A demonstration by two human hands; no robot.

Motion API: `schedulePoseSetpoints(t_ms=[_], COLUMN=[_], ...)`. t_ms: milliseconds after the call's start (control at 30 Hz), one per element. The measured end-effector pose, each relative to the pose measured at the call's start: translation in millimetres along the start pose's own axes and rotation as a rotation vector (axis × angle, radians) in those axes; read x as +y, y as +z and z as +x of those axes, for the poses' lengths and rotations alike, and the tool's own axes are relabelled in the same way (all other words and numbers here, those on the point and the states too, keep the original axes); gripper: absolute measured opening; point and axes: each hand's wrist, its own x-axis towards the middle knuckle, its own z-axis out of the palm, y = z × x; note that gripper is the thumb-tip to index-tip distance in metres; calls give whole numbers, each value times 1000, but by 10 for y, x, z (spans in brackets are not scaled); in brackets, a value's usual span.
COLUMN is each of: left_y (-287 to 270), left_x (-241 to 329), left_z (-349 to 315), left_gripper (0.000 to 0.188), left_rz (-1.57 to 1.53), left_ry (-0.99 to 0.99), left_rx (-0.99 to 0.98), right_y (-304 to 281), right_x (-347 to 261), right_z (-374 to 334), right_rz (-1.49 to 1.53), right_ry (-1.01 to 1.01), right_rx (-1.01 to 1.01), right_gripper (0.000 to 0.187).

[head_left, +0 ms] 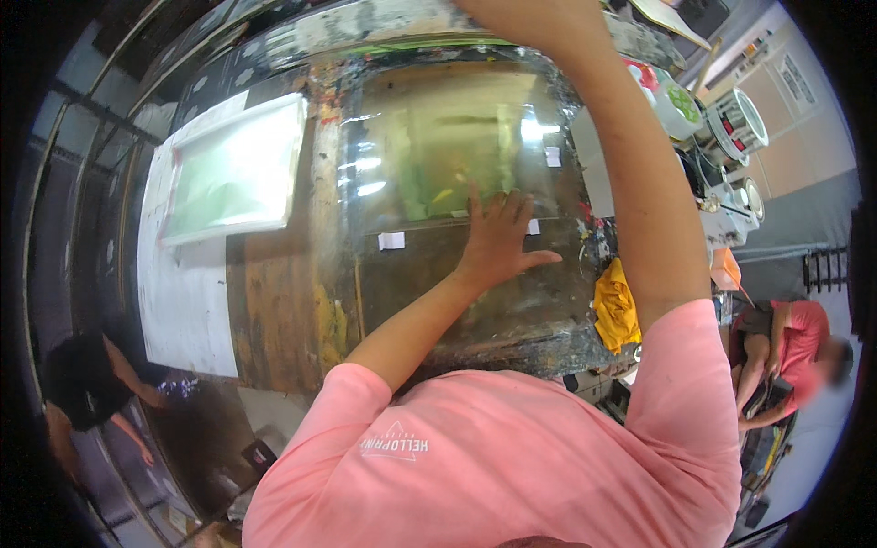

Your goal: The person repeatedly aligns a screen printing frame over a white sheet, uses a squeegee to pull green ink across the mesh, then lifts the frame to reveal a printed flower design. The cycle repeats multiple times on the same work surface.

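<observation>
- White-framed screen (pixel 239 169), one; partly over white paper (pixel 189 310).
- White tab (pixel 391 240), small; lying on the panel.
- Glossy panel (pixel 429 151), one; mid-table, before the person.
- Left hand (pixel 498 228): open, fingers spread, over the panel.
- Right hand (pixel 521 16): at the far side, cut off; grip I cannot tell.
- Yellow cloth (pixel 618 306), crumpled; right side.

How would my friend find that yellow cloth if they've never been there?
Start at the big brown paint-stained table. From the spread bare left hand, go right to the table's edge, just before the right arm. There's the crumpled yellow cloth, soft, unlike the round white bucket farther up.
</observation>
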Motion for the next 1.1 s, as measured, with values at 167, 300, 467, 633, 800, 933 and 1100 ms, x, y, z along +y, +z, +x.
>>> schedulePoseSetpoints(t_ms=[167,300,467,633,800,933,1100], left_y=[1,35,-837,-2192,-1780,-1258,-1064], left_x=[66,-18,-358,-835,-903,-995,-975], left_z=[20,-20,-10,119,-486,-954,-1096], left_gripper=[103,82,57,69,100,114,115], left_rz=[-7,-82,-438,-993,-737,-174,125], left_ry=[62,185,-369,-557,-695,-686,-653], left_rx=[24,232,522,572,269,134,120], right_y=[-61,-37,48,240,448,765,972], right_x=[22,-17,-44,13,45,51,-83], right_z=[-88,-94,-204,-645,-1496,-2133,-2517], right_rz=[-29,-45,-29,-112,-2,106,168], right_ry=[15,-21,-30,-83,-142,-98,20], right_rx=[28,68,174,145,-435,-455,-512], right_gripper=[53,51,50,62,48,38,34])
